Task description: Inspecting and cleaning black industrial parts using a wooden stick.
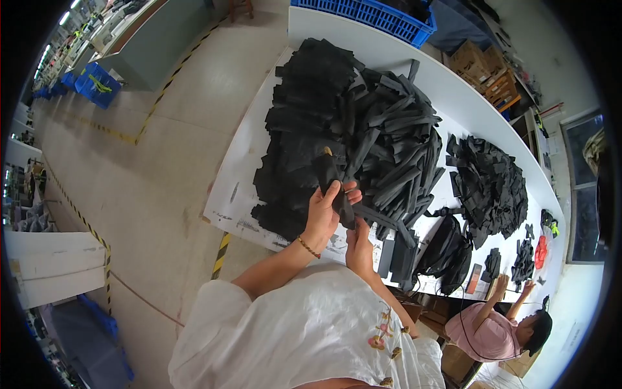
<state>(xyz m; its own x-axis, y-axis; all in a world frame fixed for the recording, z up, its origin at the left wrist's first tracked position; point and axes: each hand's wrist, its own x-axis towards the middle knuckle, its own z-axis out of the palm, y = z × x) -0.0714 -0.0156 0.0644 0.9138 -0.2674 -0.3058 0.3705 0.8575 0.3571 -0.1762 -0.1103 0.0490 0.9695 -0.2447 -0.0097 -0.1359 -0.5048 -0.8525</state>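
My left hand (325, 210) grips a dark strip of sheet material (328, 170), perhaps fabric or leather, with the thumb on top. A small tan tip shows at the strip's far end. At the near end, my right hand (360, 245) pinches the same strip between thumb and fingers. Beneath and beyond both hands, overlapping flat black pieces (306, 116) cover the left part of a white table (243, 194). To their right lies a loose heap of narrow black strips (398, 141). Some strips beside my right hand are partly hidden by it.
A black backpack (444, 253) lies right of my hands, with another pile of black pieces (491, 180) beyond it. Farther right, a co-worker (495, 326) sits with both hands over the table. A raised white panel (466, 92) borders the back; a blue crate (374, 19) stands behind it.
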